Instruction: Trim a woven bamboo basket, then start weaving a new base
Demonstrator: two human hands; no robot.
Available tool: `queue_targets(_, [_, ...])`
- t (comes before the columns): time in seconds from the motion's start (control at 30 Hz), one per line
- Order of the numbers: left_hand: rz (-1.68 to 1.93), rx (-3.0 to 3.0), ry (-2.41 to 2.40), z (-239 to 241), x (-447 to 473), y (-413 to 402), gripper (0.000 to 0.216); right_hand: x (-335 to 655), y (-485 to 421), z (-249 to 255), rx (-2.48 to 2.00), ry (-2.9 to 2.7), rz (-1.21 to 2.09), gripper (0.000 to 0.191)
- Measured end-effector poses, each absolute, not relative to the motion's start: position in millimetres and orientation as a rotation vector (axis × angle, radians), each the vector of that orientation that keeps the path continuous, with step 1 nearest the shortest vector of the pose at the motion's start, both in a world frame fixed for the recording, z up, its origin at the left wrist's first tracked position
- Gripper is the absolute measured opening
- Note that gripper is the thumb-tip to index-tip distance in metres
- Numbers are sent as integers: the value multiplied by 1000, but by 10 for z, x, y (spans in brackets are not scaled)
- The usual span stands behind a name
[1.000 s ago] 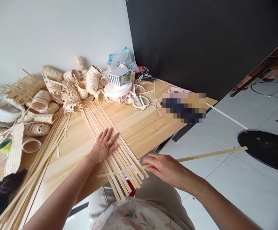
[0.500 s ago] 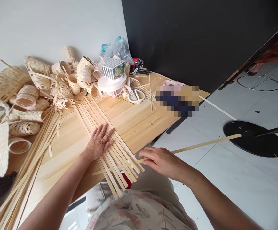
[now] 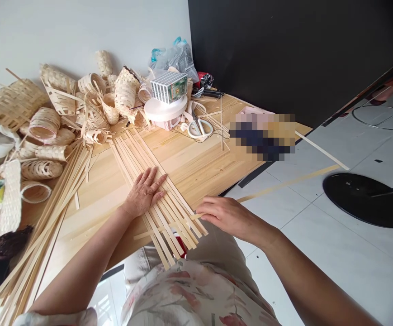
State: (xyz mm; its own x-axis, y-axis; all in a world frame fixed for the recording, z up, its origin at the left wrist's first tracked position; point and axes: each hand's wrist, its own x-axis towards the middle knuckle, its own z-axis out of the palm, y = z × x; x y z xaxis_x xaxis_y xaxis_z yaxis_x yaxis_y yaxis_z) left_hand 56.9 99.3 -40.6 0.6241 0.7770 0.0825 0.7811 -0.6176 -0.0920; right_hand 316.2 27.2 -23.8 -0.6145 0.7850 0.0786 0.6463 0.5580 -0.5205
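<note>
Several pale bamboo strips (image 3: pixel 176 199) lie side by side on the wooden table, their near ends sticking out past its front edge. My left hand (image 3: pixel 146 192) rests flat on them, fingers stretched out. A single cross strip (image 3: pixel 284 183) runs sideways through the near ends of the laid strips and out to the right over the floor. Just right of those ends, my right hand (image 3: pixel 221 215) pinches this strip between thumb and fingers. Part of the cross strip is hidden under the laid ones.
Woven baskets (image 3: pixel 60 102) crowd the back left of the table (image 3: pixel 216 158). A bundle of long strips (image 3: pixel 52 217) lies at the left. Scissors (image 3: pixel 199 127) sit beside a white round stand (image 3: pixel 165 108) carrying a box. A black round base (image 3: pixel 369 199) stands on the floor at the right.
The view has shifted a little, moving the scene right and up. The cross strip's free end at the right has swung upward. Both hands keep their places on the strips.
</note>
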Motion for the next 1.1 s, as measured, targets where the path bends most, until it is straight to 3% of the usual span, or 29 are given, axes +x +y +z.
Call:
queue_targets(0.23, [-49,-2724,-1303,-412,565,992,52,3143,308,-256,-1133,-2468,622,21])
queue_targets(0.63, [-70,-2725,-1302,-425,557,994,52,3073,367,-205,-1129,-2530,581,13])
queue_targets(1.1, [-67,-2739,-1319,-411,573,979,52,3094,298,-255,-1151,-2555,326,12])
